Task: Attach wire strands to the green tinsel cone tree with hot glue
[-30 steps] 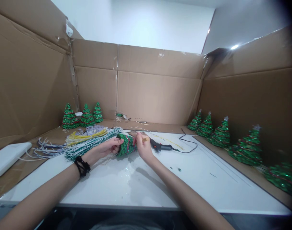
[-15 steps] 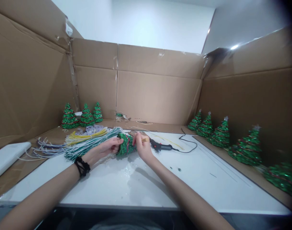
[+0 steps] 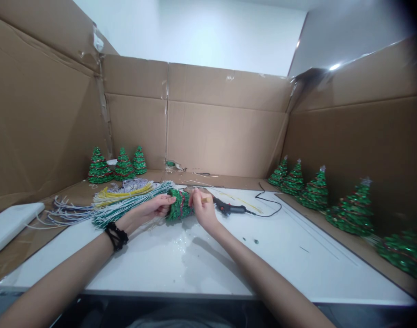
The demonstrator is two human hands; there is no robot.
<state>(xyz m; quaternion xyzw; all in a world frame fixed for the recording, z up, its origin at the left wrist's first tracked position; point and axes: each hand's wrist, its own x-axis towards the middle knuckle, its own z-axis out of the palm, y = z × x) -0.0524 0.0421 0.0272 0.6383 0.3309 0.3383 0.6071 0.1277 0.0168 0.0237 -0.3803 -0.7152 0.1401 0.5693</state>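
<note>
A small green sequinned Christmas tree point(image 3: 179, 206) lies on its side between both my hands, just above the white table point(image 3: 201, 259). My left hand point(image 3: 153, 208) grips its wide base end, fingers curled around it. My right hand point(image 3: 201, 208) is closed around the narrow top end, where a short tan stick point(image 3: 206, 199) pokes out from between my fingers. A black band sits on my left wrist.
Bundles of white, green and yellow wires point(image 3: 119, 200) lie left of my hands. A black glue gun point(image 3: 230, 209) with its cord rests just right. Finished trees stand at the back left point(image 3: 121, 165) and along the right wall point(image 3: 316, 193). Cardboard walls surround the table; a white pad point(image 3: 10, 223) lies far left.
Almost nothing has moved; both hands keep their hold on the tree, with a very slight shift of the tree toward the left.
</note>
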